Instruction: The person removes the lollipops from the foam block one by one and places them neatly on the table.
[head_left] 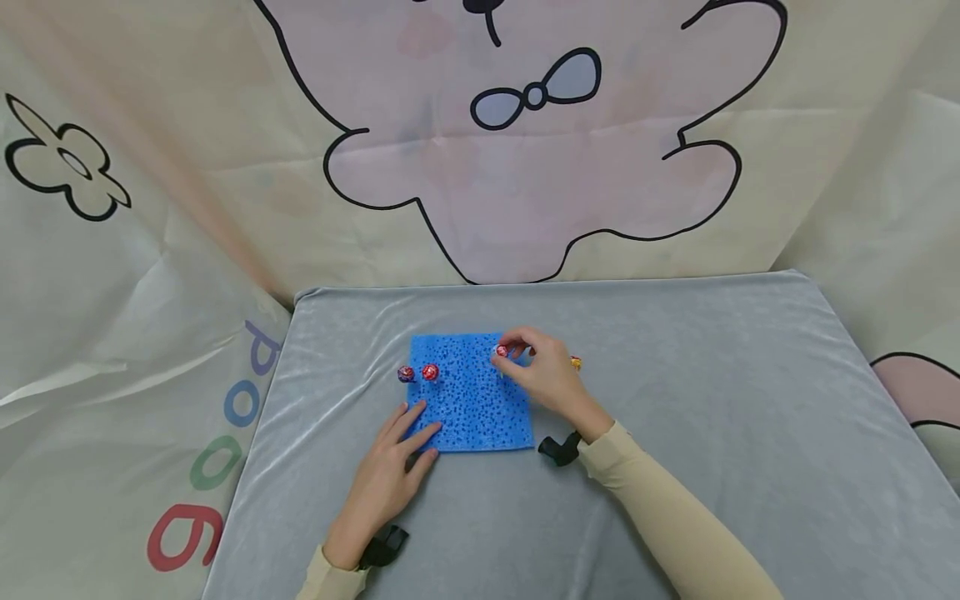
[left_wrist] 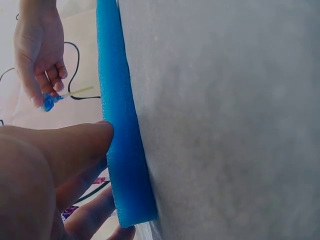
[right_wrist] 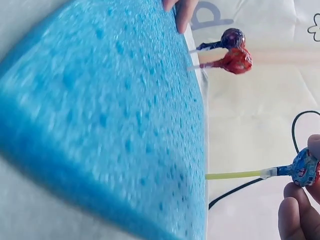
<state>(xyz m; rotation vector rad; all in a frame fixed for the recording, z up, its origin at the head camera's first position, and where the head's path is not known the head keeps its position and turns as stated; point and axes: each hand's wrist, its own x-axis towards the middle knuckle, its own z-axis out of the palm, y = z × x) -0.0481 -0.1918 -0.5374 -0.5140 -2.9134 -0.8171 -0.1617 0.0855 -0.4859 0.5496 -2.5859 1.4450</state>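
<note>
My right hand (head_left: 543, 371) pinches a lollipop (right_wrist: 302, 169) with a blue-and-red wrapper by its head. Its yellow stick points down over the back right part of a blue foam block (head_left: 480, 417). In the left wrist view the stick's tip looks slightly apart from the foam. My left hand (head_left: 386, 475) lies with spread fingers on the block's front left corner, its thumb at the front edge. A red lollipop (head_left: 430, 372) and a purple lollipop (head_left: 406, 373) stand upright on their sticks in the foam's left side.
To the right of the block, partly behind my right hand, is a yellow-wrapped lollipop (head_left: 576, 362). Grey velvety cloth (head_left: 712, 400) covers the table. A printed curtain (head_left: 525, 183) hangs behind it. Black wrist cameras (head_left: 558, 450) sit on both wrists.
</note>
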